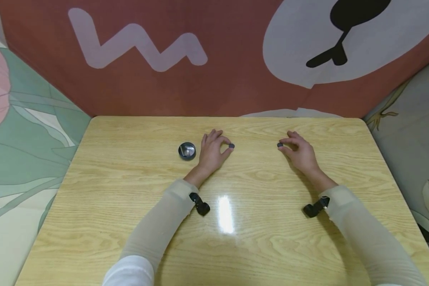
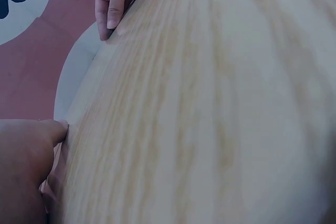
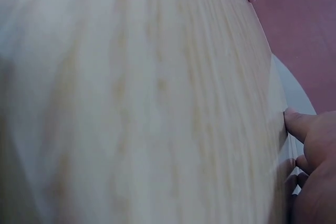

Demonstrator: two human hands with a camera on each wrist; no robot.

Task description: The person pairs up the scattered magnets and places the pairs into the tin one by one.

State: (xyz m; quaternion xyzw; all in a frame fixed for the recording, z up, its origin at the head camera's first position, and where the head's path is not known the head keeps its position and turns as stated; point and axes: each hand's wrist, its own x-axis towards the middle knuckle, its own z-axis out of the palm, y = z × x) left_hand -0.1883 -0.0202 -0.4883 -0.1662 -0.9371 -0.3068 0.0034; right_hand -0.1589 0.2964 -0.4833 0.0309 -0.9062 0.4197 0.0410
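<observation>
In the head view my left hand [image 1: 211, 153] pinches a small dark round disc [image 1: 231, 146] between thumb and index finger, close to the tabletop. Across a gap to the right, my right hand [image 1: 302, 155] pinches a similar dark disc [image 1: 280, 145] the same way. A round black dish [image 1: 187, 151] with a shiny inside stands just left of my left hand. The left wrist view has my left hand [image 2: 26, 156] at its edge, its disc hidden. Likewise, the right wrist view catches only part of my right hand [image 3: 320, 156], without its disc.
A wood-grain table [image 1: 261, 246] lies under both hands. Behind it rises a red wall [image 1: 232, 79] with printed shapes, close to the table's far edge. Black wrist cameras, one on the left sleeve [image 1: 200, 204] and one on the right sleeve [image 1: 316, 207], hang over the table.
</observation>
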